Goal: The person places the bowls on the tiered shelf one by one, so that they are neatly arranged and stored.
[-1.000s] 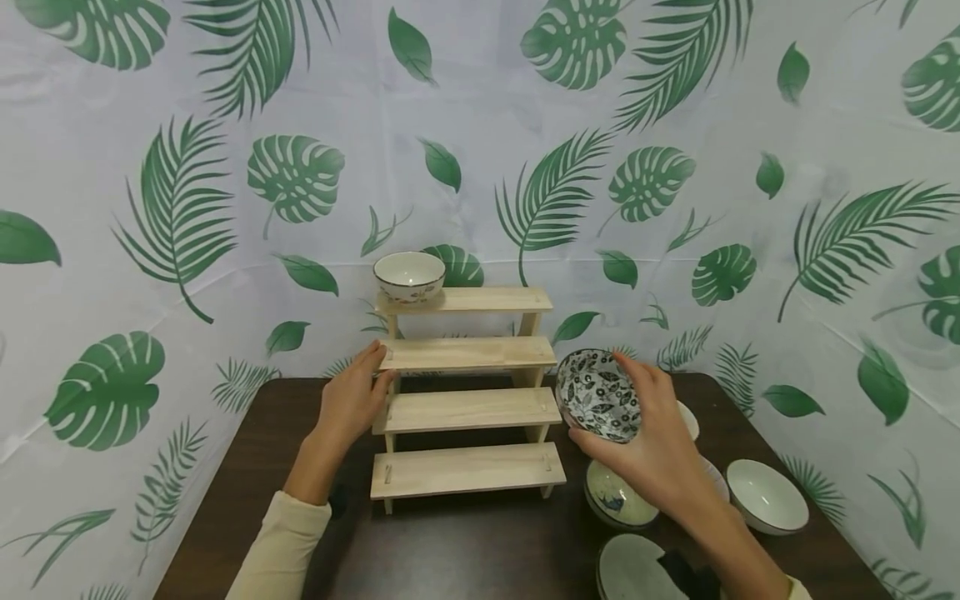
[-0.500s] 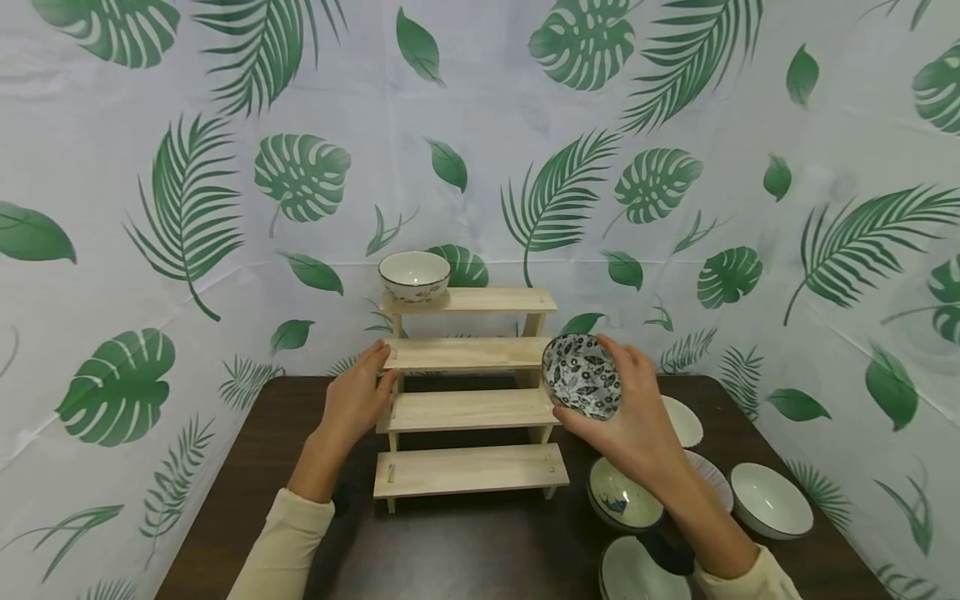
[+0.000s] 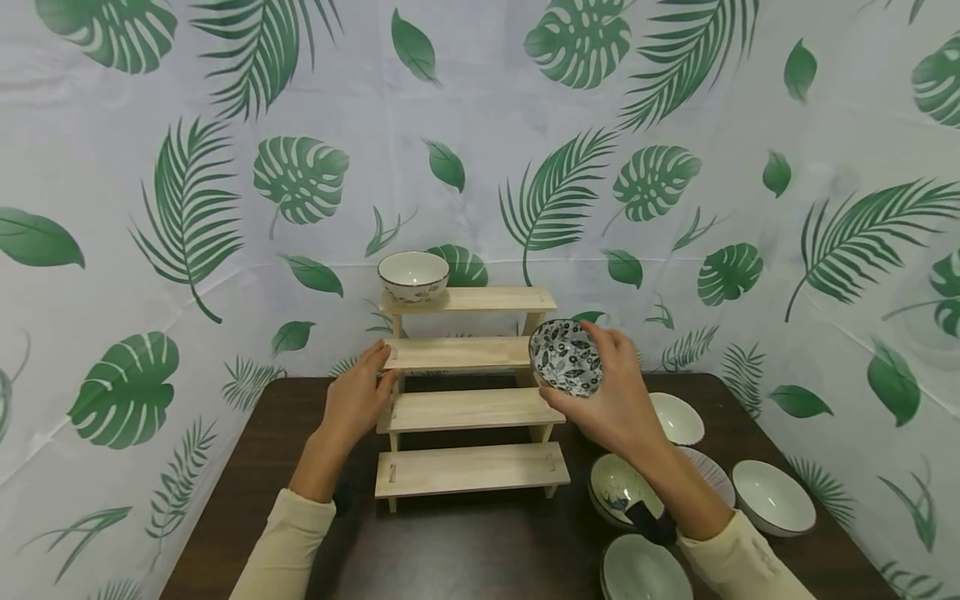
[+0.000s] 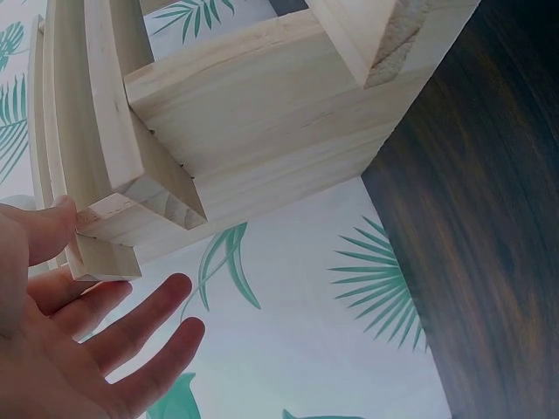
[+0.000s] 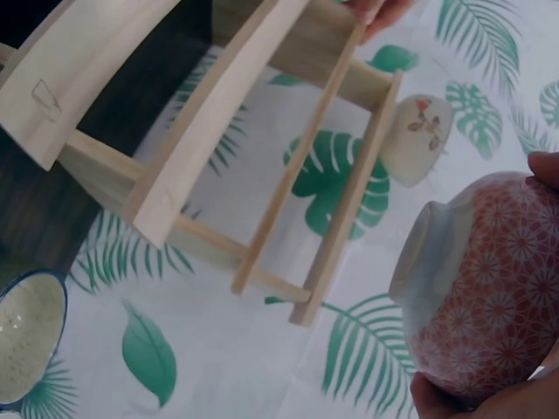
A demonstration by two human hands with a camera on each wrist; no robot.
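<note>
A pale wooden four-step display rack (image 3: 468,411) stands on the dark table. At its left side my left hand (image 3: 354,400) pinches the end of the second board from the top; in the left wrist view the thumb lies on one face and other fingers are spread. My right hand (image 3: 618,408) grips a bowl (image 3: 566,358) by its rim and base, tilted with its black-and-white floral inside facing me. It hangs in front of the right end of that same board. Outside, the bowl (image 5: 493,288) is red-patterned with a pale foot. A white bowl (image 3: 414,279) sits on the top board's left end.
Several bowls stand at the table's right: a cream one with a blue motif (image 3: 622,487), a grey-white one (image 3: 647,571), a white one (image 3: 774,497) and another white one (image 3: 677,419) behind my right forearm. A leaf-print cloth (image 3: 480,125) hangs behind the table (image 3: 465,550).
My right hand has moved left and upward with the bowl, from beside the rack to in front of its right end. The left hand stays at the board.
</note>
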